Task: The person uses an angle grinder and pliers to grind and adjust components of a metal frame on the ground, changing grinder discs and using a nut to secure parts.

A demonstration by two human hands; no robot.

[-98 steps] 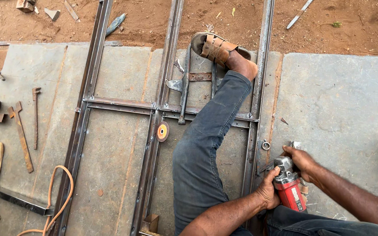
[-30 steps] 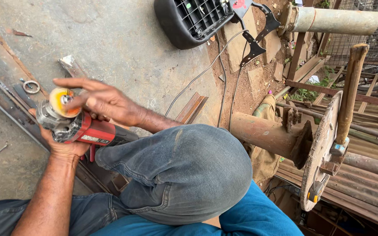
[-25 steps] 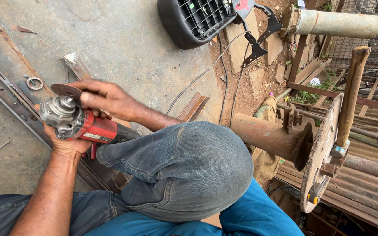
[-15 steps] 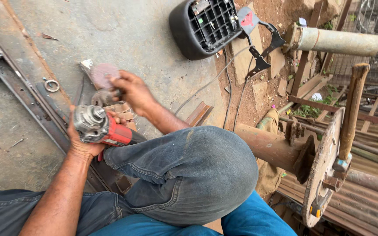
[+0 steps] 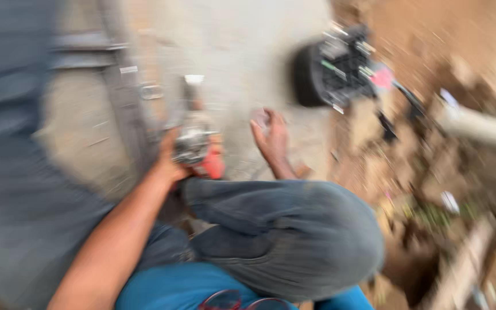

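Observation:
The whole view is smeared by motion. My left hand [image 5: 170, 163] grips a red and silver angle grinder [image 5: 199, 148] just above my bent knee in grey trousers [image 5: 282, 235]. My right hand [image 5: 272, 136] is off the grinder, a little to its right over the concrete floor. Its fingers curl around a small pale round thing, seemingly the grinding disc [image 5: 260, 117]. The grinder's head points away from me, toward the steel frame bars [image 5: 120, 103].
A black plastic crate [image 5: 328, 69] with small parts stands beyond my right hand. A metal ring [image 5: 151, 90] lies by the frame bars. A pale pipe [image 5: 483, 129] and scrap lie on bare earth at the right.
My view has swung fast and blurred. My right hand has come away from the grinder's head and moved right with the disc. My left hand has kept its hold on the grinder.

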